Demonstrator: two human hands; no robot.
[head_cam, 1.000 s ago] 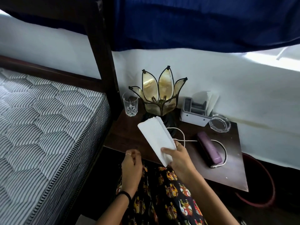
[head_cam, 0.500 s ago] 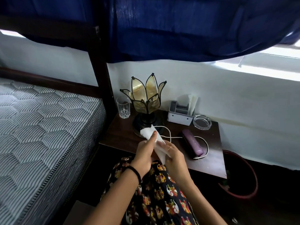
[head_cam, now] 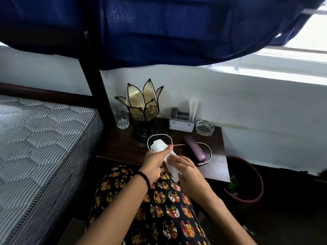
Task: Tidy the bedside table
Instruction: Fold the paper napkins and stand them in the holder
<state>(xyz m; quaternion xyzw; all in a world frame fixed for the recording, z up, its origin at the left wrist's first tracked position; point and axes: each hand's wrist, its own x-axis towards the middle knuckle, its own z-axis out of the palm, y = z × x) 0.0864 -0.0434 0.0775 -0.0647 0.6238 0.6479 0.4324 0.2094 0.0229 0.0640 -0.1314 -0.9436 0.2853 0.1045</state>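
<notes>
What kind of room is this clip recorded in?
Most likely a bedroom: a striped quilted mattress on a dark wooden bed frame, with a dark wooden bedside table carrying a petal-shaped glass lamp.

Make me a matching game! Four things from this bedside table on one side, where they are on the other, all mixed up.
Things:
1. clear drinking glass
2. round glass ashtray
3. purple oblong case
4. white folded tissue

Places:
A. held in both hands
B. inside the white cable loop
C. left of the petal lamp
D. right of the grey organiser box

Pairs: 1-C, 2-D, 3-B, 4-A
</notes>
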